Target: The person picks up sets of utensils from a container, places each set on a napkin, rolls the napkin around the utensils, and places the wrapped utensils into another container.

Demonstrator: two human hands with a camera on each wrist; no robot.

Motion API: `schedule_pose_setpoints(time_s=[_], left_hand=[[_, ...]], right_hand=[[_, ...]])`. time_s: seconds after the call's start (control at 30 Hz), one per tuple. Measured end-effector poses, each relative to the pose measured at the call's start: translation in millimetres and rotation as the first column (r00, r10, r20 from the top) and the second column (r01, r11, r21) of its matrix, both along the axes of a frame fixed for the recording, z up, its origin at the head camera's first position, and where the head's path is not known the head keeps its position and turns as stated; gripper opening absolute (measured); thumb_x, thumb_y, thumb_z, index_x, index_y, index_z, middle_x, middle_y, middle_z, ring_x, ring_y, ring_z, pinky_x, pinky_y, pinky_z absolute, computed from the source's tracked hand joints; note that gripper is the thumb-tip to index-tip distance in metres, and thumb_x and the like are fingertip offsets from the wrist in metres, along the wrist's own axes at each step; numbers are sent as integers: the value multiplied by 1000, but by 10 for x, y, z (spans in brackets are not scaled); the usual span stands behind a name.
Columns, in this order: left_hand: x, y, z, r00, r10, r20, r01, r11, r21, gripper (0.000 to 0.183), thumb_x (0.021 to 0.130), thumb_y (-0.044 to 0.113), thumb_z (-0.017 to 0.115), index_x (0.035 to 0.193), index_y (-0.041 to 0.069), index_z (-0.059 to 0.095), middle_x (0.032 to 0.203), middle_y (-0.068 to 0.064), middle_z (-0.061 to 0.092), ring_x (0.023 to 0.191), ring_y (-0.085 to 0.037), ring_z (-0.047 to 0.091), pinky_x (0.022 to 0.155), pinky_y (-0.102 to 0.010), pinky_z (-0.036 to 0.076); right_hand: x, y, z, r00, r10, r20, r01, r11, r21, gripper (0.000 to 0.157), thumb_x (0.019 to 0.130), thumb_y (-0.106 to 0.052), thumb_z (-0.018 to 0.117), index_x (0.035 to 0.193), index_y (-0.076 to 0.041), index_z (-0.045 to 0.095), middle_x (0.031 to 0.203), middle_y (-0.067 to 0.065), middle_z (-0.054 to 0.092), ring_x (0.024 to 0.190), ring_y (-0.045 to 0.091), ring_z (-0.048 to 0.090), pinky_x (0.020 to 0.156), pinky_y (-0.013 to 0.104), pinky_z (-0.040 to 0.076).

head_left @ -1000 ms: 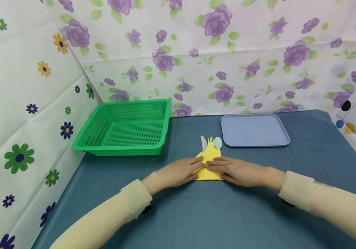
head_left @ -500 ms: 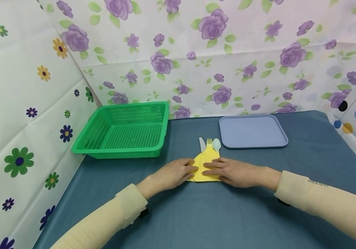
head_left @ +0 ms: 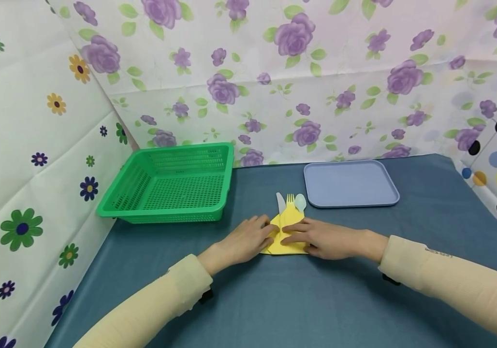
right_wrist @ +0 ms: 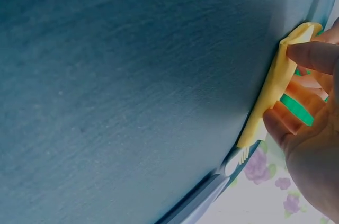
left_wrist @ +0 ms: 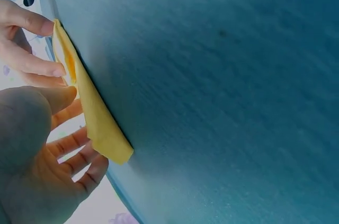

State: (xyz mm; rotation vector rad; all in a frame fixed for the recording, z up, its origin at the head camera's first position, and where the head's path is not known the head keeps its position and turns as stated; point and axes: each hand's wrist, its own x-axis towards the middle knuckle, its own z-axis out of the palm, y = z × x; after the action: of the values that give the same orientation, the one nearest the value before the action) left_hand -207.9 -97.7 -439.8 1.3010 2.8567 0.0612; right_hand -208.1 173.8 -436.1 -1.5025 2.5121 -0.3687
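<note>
A folded yellow napkin [head_left: 285, 237] lies on the table, its upper end around a pale knife [head_left: 281, 203], a yellow fork [head_left: 290, 198] and a pale green spoon [head_left: 300, 202], whose heads stick out at the top. My left hand [head_left: 248, 240] touches the napkin's left side with bent, spread fingertips; in the left wrist view its thumb [left_wrist: 61, 97] lies near the napkin's near edge. From the right, my right hand [head_left: 324, 238] rests its fingers on the napkin's right half. In the right wrist view the thumb [right_wrist: 312, 55] touches the near corner.
A green perforated basket [head_left: 161, 212] stands at the back left. Behind the cutlery on the right lies a blue-grey tray [head_left: 350, 183]. Dark blue cloth [head_left: 296, 304] covers the table, and flowered sheets [head_left: 257, 58] hang behind and at the left.
The hands have drawn slightly apart over the napkin since a second ago, and the left one has slid left. Its fingers are more arched now. The whole head view has shifted slightly.
</note>
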Motion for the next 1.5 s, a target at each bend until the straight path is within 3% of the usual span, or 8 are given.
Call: schedule_pose_setpoints(time_s=[0.47,0.63,0.83,1.03,1.17,1.27,1.4,1.5], left_hand=[[-14,-30,-16,999,-8,-36,6,999,-47,38,109,34,58,144,21,60,119,-4,57,88,-18,51,70,-31,45],[25,-91,26,999,45,10,-44,999,-14,35,109,33,58,141,21,65,118,-5,57,90,-19,52,71,-32,45],[87,-148,27,991,128,38,-130,990,54,31,108,26,61,134,10,65,105,-7,56,81,-19,52,66,-32,47],[136,-165,41,982,177,65,-181,982,51,30,107,24,62,131,6,63,99,-9,55,74,-18,50,63,-32,47],[170,-162,65,963,239,123,-248,967,59,29,107,22,62,127,1,61,93,-12,58,72,-20,56,60,-34,49],[184,-160,100,943,276,186,-294,953,73,22,107,20,62,115,0,60,81,-11,58,65,-22,57,55,-35,48],[182,-172,156,911,327,251,-348,937,40,26,108,24,61,91,5,54,67,-7,50,54,-21,51,50,-34,43],[173,-189,199,885,365,288,-378,926,-10,31,109,29,59,86,7,54,70,-6,50,58,-20,51,54,-35,46]], right_hand=[[-20,-18,33,1000,4,-3,-4,1000,15,56,103,-8,65,156,-18,50,164,2,42,141,26,45,109,49,48],[-16,-49,60,1000,1,18,-2,999,49,55,104,-9,63,156,-19,50,165,1,40,140,25,44,109,47,47],[-5,-52,60,1000,-2,22,0,998,63,55,104,-10,63,157,-19,49,166,2,38,142,28,43,111,48,46],[3,-19,43,1000,1,7,-1,997,75,58,104,-11,64,159,-19,46,167,3,36,146,32,41,113,51,44],[1,-16,24,1000,4,3,-4,998,69,58,105,-12,64,159,-20,45,167,3,36,147,32,41,114,51,44],[-3,-9,13,1000,-3,-1,3,998,64,58,105,-12,64,159,-20,45,167,3,36,146,31,41,114,51,44],[-5,5,1,1000,-9,0,9,998,60,59,104,-11,64,160,-21,45,167,2,36,146,30,41,114,51,44],[-6,9,-2,1000,-6,-6,6,998,55,60,104,-10,64,160,-20,44,167,2,36,146,29,41,113,50,45]])
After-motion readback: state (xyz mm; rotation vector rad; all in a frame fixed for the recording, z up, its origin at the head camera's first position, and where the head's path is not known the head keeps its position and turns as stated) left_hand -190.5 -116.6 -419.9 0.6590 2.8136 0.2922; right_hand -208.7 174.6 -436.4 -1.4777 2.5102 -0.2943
